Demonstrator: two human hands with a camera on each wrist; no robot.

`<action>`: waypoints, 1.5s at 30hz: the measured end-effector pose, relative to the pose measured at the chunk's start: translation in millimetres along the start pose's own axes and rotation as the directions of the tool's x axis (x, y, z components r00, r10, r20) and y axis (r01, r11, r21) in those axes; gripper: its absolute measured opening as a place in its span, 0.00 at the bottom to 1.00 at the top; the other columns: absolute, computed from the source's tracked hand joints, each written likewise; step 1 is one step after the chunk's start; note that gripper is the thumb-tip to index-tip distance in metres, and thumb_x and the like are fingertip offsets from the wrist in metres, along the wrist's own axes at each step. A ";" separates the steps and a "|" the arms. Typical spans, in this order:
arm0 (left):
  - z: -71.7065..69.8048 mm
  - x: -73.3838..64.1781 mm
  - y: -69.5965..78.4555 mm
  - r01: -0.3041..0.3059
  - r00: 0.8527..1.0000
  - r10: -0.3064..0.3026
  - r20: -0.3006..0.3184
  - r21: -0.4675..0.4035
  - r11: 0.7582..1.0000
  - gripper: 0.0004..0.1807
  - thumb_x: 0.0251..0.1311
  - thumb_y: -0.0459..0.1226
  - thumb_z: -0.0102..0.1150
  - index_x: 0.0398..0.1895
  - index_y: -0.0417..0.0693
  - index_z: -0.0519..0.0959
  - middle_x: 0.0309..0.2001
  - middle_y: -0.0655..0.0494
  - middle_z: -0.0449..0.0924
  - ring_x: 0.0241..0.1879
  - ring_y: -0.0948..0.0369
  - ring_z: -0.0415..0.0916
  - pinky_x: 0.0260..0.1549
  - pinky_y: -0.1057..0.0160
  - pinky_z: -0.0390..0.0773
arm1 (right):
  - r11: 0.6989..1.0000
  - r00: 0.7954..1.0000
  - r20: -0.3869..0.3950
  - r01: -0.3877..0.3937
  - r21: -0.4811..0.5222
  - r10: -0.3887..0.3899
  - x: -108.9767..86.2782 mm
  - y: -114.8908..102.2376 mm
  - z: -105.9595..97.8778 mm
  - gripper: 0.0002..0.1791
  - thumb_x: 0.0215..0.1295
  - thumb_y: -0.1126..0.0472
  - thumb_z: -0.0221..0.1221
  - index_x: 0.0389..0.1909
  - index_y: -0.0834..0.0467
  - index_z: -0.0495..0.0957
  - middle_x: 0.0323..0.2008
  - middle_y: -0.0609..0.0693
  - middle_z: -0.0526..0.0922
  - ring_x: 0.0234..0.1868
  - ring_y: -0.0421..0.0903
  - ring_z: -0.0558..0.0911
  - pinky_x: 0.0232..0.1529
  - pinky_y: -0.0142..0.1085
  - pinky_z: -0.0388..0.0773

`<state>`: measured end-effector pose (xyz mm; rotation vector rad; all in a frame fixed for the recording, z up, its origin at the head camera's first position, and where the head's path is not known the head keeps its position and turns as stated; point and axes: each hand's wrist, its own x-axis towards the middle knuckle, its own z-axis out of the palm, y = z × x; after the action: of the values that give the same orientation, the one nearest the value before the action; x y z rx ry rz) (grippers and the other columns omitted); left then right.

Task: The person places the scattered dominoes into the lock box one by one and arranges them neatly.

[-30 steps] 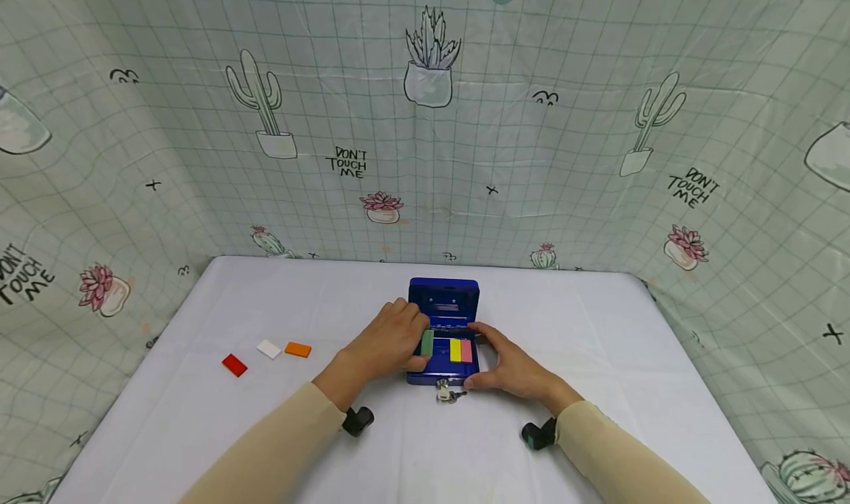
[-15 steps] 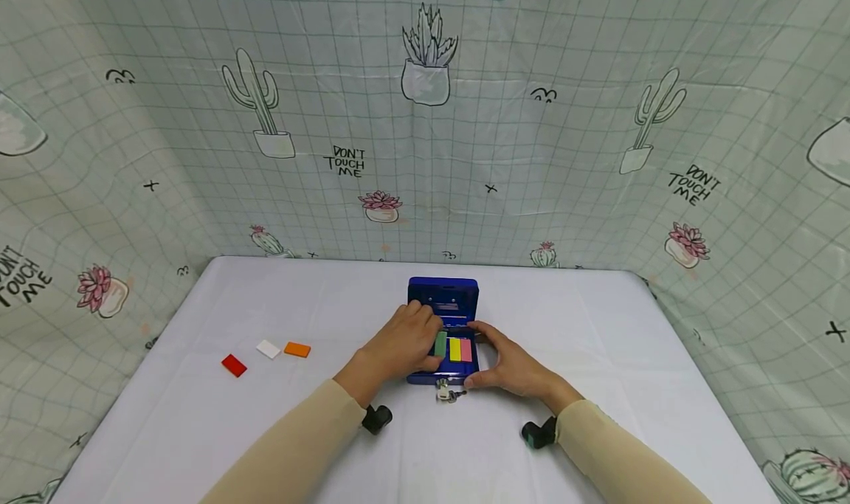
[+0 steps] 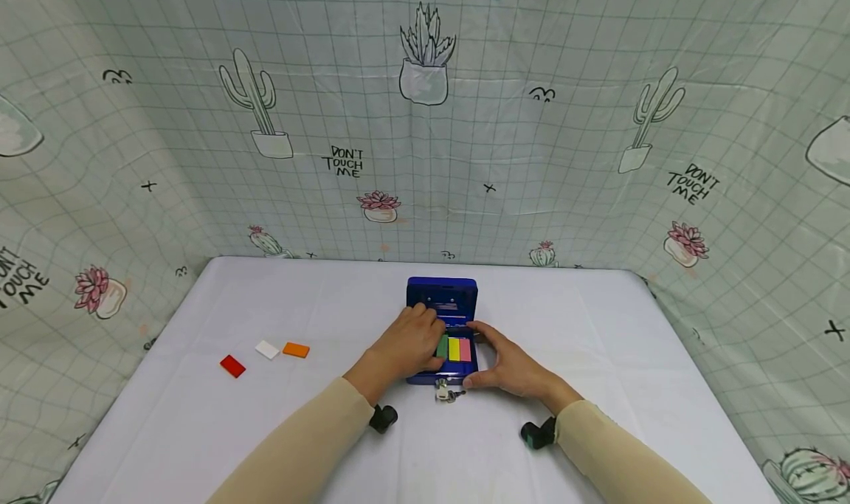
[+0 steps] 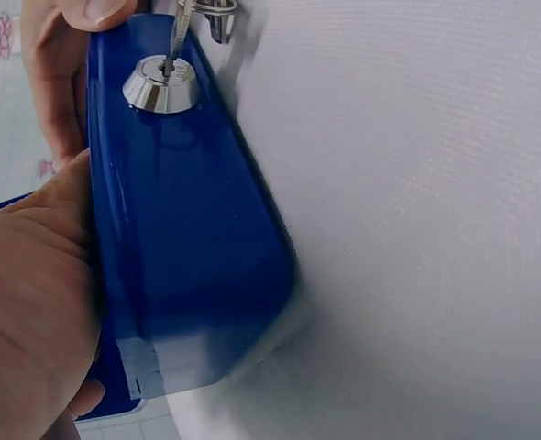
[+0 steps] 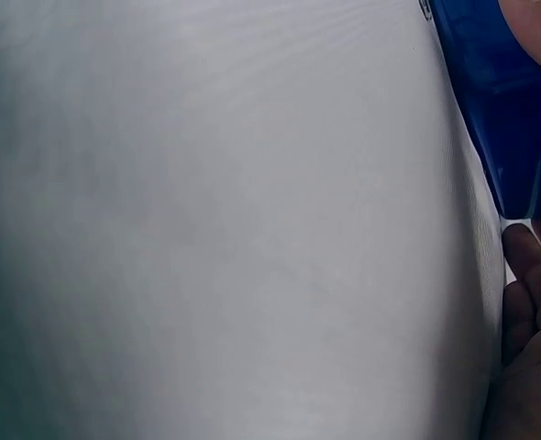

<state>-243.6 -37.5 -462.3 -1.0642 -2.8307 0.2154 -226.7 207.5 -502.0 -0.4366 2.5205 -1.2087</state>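
A small blue cash box (image 3: pixel 421 379) stands on the table with its lid (image 3: pixel 441 286) raised. My left hand (image 3: pixel 406 344) reaches into it and pinches a green block (image 3: pixel 443 346), partly hidden by the fingers. Right beside that lie a yellow block (image 3: pixel 454 349) and a pink block (image 3: pixel 465 350), side by side in the box. With thumb at the front corner and fingers farther back, my right hand (image 3: pixel 516 367) grips the box's right side. In the left wrist view, a key sits in the silver lock (image 4: pixel 163 84) on the blue front wall.
To the left on the white tablecloth (image 3: pixel 319 290) lie a red block (image 3: pixel 232 366), a white block (image 3: pixel 267 350) and an orange block (image 3: pixel 296 350). Keys (image 3: pixel 446 395) hang at the front of the box. A patterned curtain (image 3: pixel 425 150) surrounds the table's back and sides.
My left hand has moved right inside the box, bringing the green block up beside the yellow one. The right hand stays on the box's side.
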 end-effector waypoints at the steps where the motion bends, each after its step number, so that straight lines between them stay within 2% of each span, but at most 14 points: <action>1: 0.3 0.2 0.0 0.003 1.000 -0.003 0.007 0.000 1.000 0.35 0.66 0.64 0.64 0.62 0.47 0.80 0.52 0.53 0.80 0.50 0.56 0.69 0.49 0.61 0.71 | 1.000 1.000 0.000 -0.004 0.003 0.004 0.2 -0.2 0.2 0.61 0.53 0.44 0.80 0.83 0.49 0.56 0.76 0.58 0.68 0.77 0.60 0.66 0.77 0.66 0.56; 19: 6.8 5.1 4.0 0.020 0.998 -0.020 0.054 0.006 1.000 0.34 0.68 0.63 0.62 0.63 0.48 0.82 0.53 0.53 0.81 0.51 0.56 0.70 0.50 0.61 0.71 | 1.000 1.000 -0.002 -0.001 -0.003 0.001 0.7 -0.4 1.6 0.60 0.53 0.44 0.80 0.83 0.47 0.56 0.77 0.57 0.67 0.78 0.59 0.66 0.77 0.66 0.56; 27: 7.5 5.2 6.5 0.025 0.999 -0.026 0.042 0.024 0.999 0.31 0.68 0.62 0.63 0.60 0.49 0.84 0.51 0.54 0.81 0.48 0.56 0.70 0.46 0.62 0.70 | 1.000 1.000 -0.007 -0.002 -0.005 0.002 0.3 0.2 2.1 0.60 0.53 0.43 0.80 0.83 0.47 0.56 0.78 0.57 0.66 0.78 0.60 0.65 0.77 0.66 0.56; 45: 7.3 2.8 7.7 0.021 0.999 -0.021 0.025 0.025 0.999 0.30 0.68 0.62 0.63 0.60 0.51 0.85 0.52 0.55 0.82 0.49 0.56 0.70 0.48 0.62 0.71 | 1.000 1.000 -0.011 -0.010 -0.016 0.010 -1.9 -2.0 2.0 0.60 0.54 0.43 0.79 0.83 0.48 0.56 0.78 0.59 0.66 0.78 0.61 0.65 0.76 0.67 0.57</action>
<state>-241.8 -30.6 -470.6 -1.0334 -2.8523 0.2636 -223.8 205.7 -501.3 -0.4217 2.5406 -1.1911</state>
